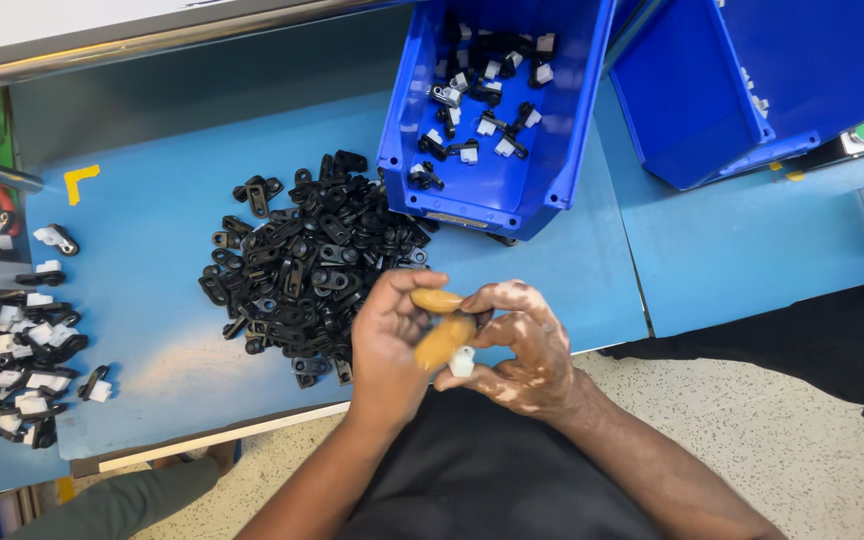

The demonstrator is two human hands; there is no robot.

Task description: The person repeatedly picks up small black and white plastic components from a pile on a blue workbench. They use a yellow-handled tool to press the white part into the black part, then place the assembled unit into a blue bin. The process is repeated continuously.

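My left hand [389,345] and my right hand [522,345] meet just below a heap of black plastic clips [307,260] on the blue table [152,220]. Two left fingers wear tan rubber finger covers [442,320]. A small white plastic piece [462,361] is pinched between my right thumb and the covered left fingertip. Whether a black clip is also held there is hidden by the fingers.
A blue bin [497,100] holding assembled black-and-white clips stands behind the heap. Another blue bin [752,80] sits at the back right. More assembled clips [12,350] lie at the left edge. Someone's green sleeve [112,505] shows at the bottom left.
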